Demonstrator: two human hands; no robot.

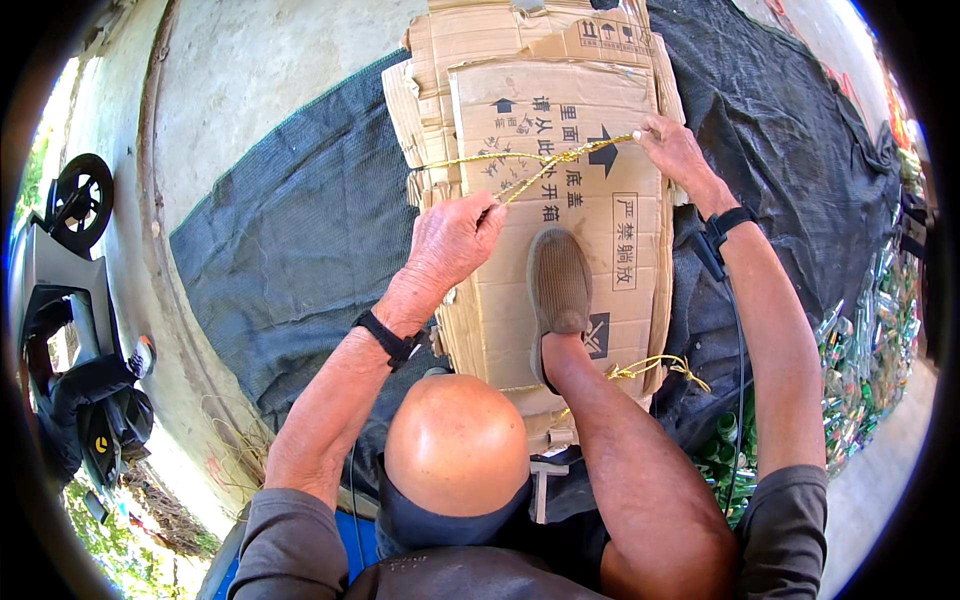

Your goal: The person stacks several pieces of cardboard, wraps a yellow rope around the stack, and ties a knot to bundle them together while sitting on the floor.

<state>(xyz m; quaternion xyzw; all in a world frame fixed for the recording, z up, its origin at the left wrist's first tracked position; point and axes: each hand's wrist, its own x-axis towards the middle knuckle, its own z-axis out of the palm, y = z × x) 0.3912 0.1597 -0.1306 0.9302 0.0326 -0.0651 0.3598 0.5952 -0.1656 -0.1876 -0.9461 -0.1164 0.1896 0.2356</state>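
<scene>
A stack of flattened cardboard (500,310) lies in front of me, with a yellow twisted rope (565,156) running across its far part. The rope crosses over itself in a twist or loose knot above the top sheet. My left hand (452,240) is closed round one length of it, near the stack's left side. Farther to the right, my right hand (672,152) pinches another end by the right edge, and the rope between looks taut. My shoe (560,282) presses on the top sheet. Nearer me, a second yellow rope (645,370) is knotted round the stack, its loose end hanging right.
Dark mesh sheeting (290,235) spreads under the cardboard on both sides. A heap of glass bottles (860,350) lies at the right. At the far left stands a scooter (75,320) on the concrete floor (260,60). My bent knee (457,445) is close to the near end.
</scene>
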